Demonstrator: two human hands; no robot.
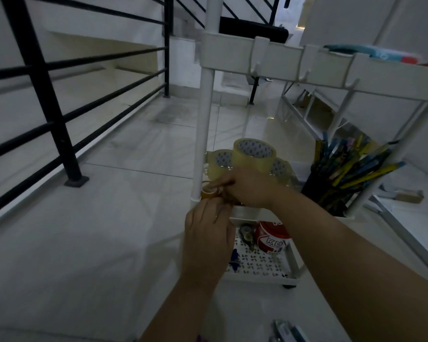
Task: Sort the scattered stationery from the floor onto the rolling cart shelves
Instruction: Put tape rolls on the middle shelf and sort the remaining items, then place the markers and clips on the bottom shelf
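A white rolling cart (pixel 204 134) stands before me. On its middle shelf lie large clear tape rolls (pixel 253 153), one stacked on two others, beside a black cup of pencils and pens (pixel 351 169). At the shelf's near left corner my right hand (pixel 247 187) pinches a small amber tape roll (pixel 209 192). My left hand (pixel 206 239) reaches up just below it, its fingertips at the same roll. The bottom shelf (pixel 260 275) holds a red round tub (pixel 272 239), a correction tape dispenser (pixel 246 234) and blue clips (pixel 234 260).
A black metal railing (pixel 47 99) runs along the left by a stairwell. Teal and red items (pixel 381 54) lie on the cart's top shelf. Grey stationery (pixel 288 330) lies on the floor at the bottom edge. A stapler-like item (pixel 400 195) sits on the floor to the right.
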